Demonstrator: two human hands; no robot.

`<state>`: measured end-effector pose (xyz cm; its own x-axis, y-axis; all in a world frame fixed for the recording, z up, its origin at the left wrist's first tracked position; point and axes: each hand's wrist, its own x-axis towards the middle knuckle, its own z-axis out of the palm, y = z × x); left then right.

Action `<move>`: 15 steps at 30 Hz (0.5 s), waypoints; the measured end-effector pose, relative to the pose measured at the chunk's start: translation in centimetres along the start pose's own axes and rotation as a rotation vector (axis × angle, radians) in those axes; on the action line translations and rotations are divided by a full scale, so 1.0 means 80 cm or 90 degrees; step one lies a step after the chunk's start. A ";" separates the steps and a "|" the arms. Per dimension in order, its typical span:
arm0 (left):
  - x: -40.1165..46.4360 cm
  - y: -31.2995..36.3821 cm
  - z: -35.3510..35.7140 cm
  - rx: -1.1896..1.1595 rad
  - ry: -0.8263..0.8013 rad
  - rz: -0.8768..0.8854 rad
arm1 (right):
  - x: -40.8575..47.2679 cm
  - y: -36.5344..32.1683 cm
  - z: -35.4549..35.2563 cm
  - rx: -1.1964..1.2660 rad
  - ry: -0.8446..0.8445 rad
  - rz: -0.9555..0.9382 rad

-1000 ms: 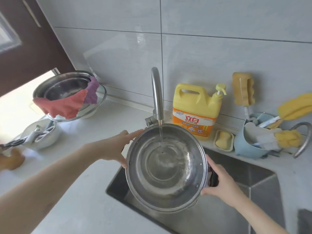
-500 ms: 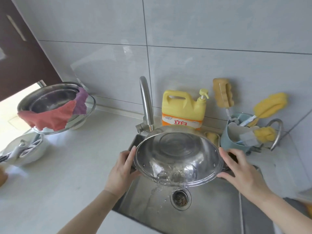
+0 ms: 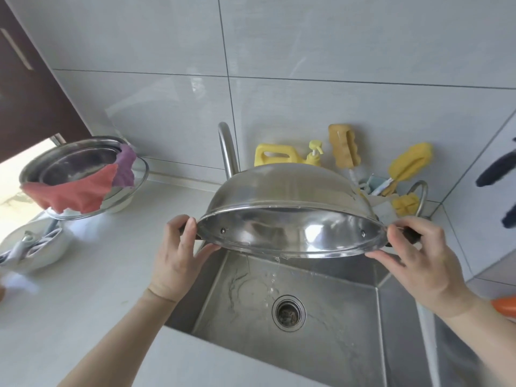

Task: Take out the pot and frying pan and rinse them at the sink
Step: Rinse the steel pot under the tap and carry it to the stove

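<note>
Pot (image 3: 290, 208) was held upside down, tilted, above the sink (image 3: 349, 317), dripping toward the drain (image 3: 288, 312). My left hand (image 3: 176, 258) and right hand (image 3: 424, 261) gripped its side handles; faucet (image 3: 227, 152) just behind the rim.

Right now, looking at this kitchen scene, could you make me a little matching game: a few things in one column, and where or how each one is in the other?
Things:
1. pot
2. red cloth
3. yellow bottle
4. drain

Places or states:
A. at the bottom of the sink
B. against the wall, behind the pot
C. draped over the rim of a steel bowl on the counter
D. tipped over above the sink, dripping water, gripped by both hands

Pairs: 1-D, 2-C, 3-B, 4-A
</note>
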<state>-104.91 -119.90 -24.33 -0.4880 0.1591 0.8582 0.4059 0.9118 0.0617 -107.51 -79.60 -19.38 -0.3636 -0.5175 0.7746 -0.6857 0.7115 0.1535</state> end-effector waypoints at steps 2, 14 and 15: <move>0.003 0.004 -0.003 -0.007 0.002 0.013 | -0.001 -0.002 -0.010 -0.006 0.000 0.000; -0.017 0.020 0.015 -0.066 -0.081 -0.022 | -0.036 -0.015 -0.027 0.011 -0.091 0.079; -0.023 0.024 0.023 -0.089 -0.118 -0.038 | -0.044 -0.014 -0.024 0.027 -0.139 0.126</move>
<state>-104.69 -117.75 -26.71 -0.6434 0.1847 0.7430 0.4685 0.8625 0.1914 -104.24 -77.64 -21.10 -0.6167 -0.4635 0.6363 -0.6120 0.7907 -0.0171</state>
